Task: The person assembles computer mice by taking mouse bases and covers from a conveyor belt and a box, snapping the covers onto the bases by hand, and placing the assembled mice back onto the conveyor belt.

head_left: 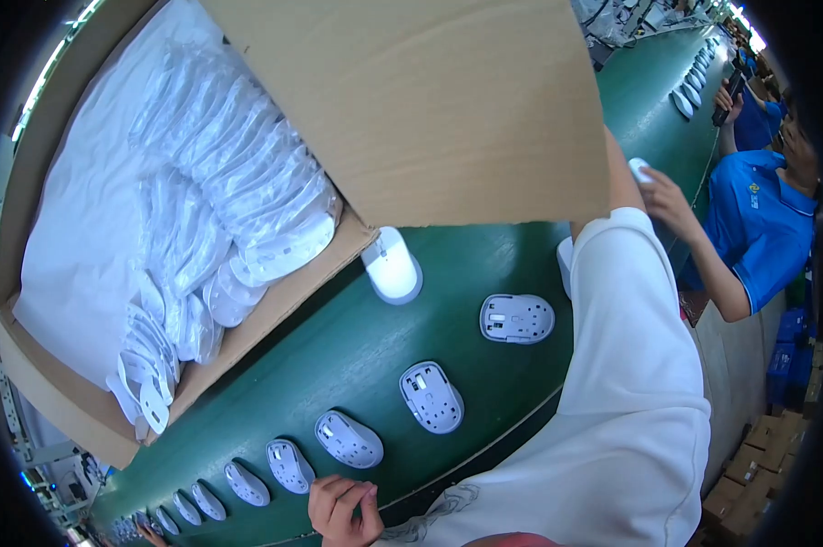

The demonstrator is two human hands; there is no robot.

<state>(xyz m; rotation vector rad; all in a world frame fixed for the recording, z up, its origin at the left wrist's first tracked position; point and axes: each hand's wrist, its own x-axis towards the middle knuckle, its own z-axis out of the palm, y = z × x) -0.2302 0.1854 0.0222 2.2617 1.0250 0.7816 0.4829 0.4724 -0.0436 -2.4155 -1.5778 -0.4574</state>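
Observation:
At the near edge of the green work surface (512, 410), my left hand (346, 510) is closed, its fingers curled and the thumb against them. Whatever it may hold is hidden. Just beyond it is a computer mouse (290, 465) with its dotted underside up, and a similar mouse (349, 439) is to the right. My right arm (632, 337), in a white sleeve, reaches far forward. A brown cardboard flap (430, 109) covers the right hand. Beside the sleeve, one mouse (565, 264) is partly hidden.
A cardboard box (275, 319) on the left holds several bagged white plastic pieces (238, 155). A row of mice (246, 483) runs to the far left. A white-topped mouse (391, 264) sits by the box corner. On the right, a person in blue (758, 228) holds a white mouse (640, 170).

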